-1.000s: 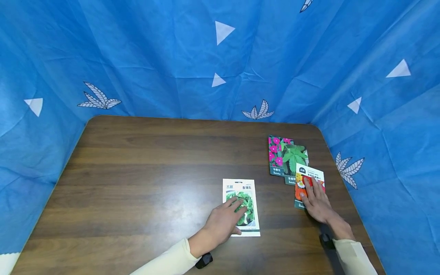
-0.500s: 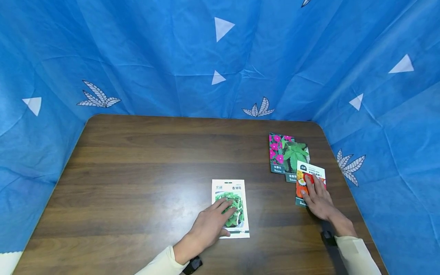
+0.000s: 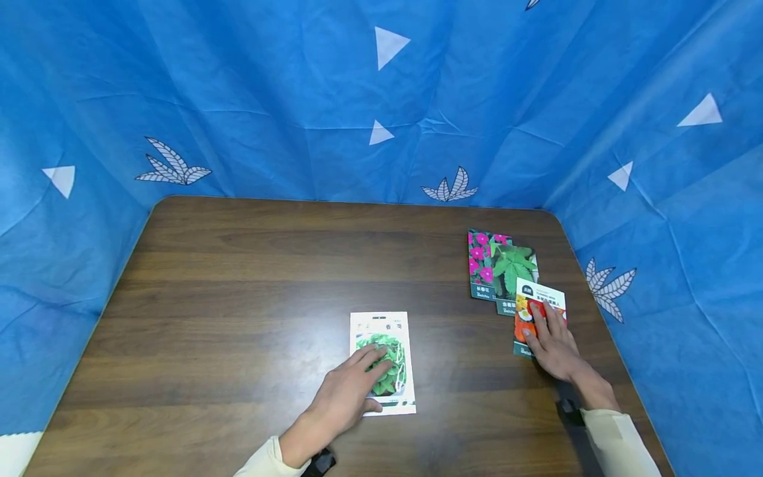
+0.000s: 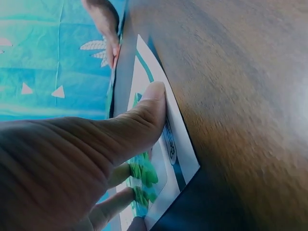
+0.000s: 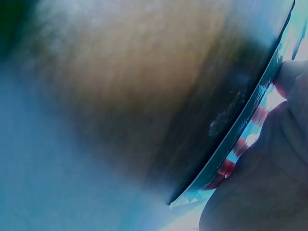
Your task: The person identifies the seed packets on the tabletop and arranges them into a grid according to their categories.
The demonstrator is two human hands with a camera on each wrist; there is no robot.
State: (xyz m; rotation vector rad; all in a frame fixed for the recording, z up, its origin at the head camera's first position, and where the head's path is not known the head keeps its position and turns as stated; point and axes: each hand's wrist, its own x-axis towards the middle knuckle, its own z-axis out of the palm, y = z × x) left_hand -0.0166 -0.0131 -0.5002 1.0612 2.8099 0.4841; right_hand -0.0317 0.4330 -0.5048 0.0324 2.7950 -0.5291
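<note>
A white seed packet [image 3: 381, 321] with a green leafy picture lies flat near the front middle of the table. On it rests my left hand [image 3: 346, 391], its fingers spread over the picture; the left wrist view shows the thumb [image 4: 144, 108] against the packet's lower part. Over at the right, my right hand [image 3: 557, 351] lies with extended fingers on a seed packet [image 3: 524, 331] with orange and red flowers. That packet overlaps a green-leaf packet [image 3: 512, 268], which in turn partly covers a pink-flower packet [image 3: 479, 258].
The brown wooden table [image 3: 238, 298] has rounded far corners. A blue curtain [image 3: 268, 99] with white triangles and leaf prints hangs behind it and along both sides. Dark bands sit on both wrists.
My left hand has slid the white seed packet leftward across the table. The right hand stays on the orange-flower packet, and the overlapping packets keep their arrangement.
</note>
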